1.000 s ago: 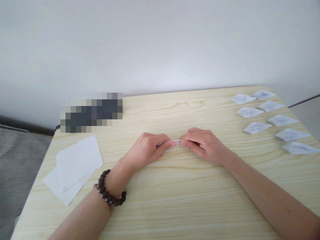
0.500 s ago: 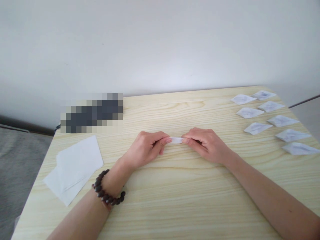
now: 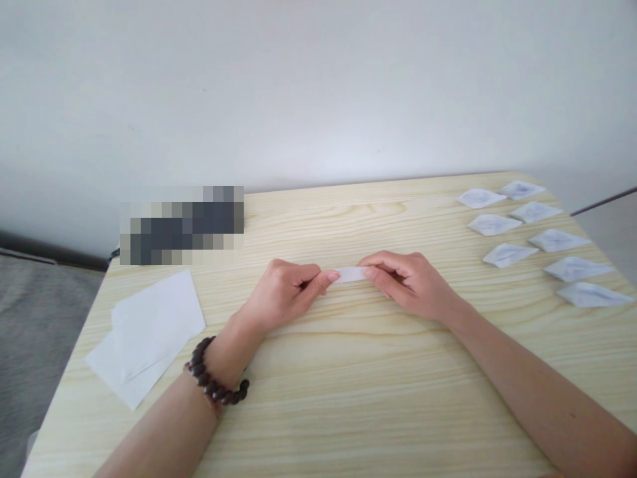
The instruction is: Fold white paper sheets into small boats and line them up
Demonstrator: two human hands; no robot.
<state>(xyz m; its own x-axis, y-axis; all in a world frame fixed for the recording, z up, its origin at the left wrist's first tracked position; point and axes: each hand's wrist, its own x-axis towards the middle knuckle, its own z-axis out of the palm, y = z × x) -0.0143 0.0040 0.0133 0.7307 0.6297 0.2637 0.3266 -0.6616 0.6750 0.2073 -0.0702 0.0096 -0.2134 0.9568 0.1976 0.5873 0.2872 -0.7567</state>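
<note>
A narrow strip of folded white paper (image 3: 351,273) stretches between my two hands above the middle of the wooden table. My left hand (image 3: 291,292), with a dark beaded bracelet (image 3: 212,382) at its wrist, pinches the strip's left end between thumb and fingers. At the right end, my right hand (image 3: 405,280) pinches it the same way. Both ends of the paper are hidden by my fingers. Off to the right lie several folded white paper boats (image 3: 494,224), pointed at both ends, in two rough columns.
Loose white paper sheets (image 3: 154,325) overlap on the left of the table (image 3: 318,418). Behind them is a dark, pixelated long object (image 3: 184,226). A white wall (image 3: 318,86) rises along the table's far edge.
The paper strip between my hands now shows a little wider and tilts up slightly to the right. My fingers have shifted a little on it, with the thumbs more on its near face.
</note>
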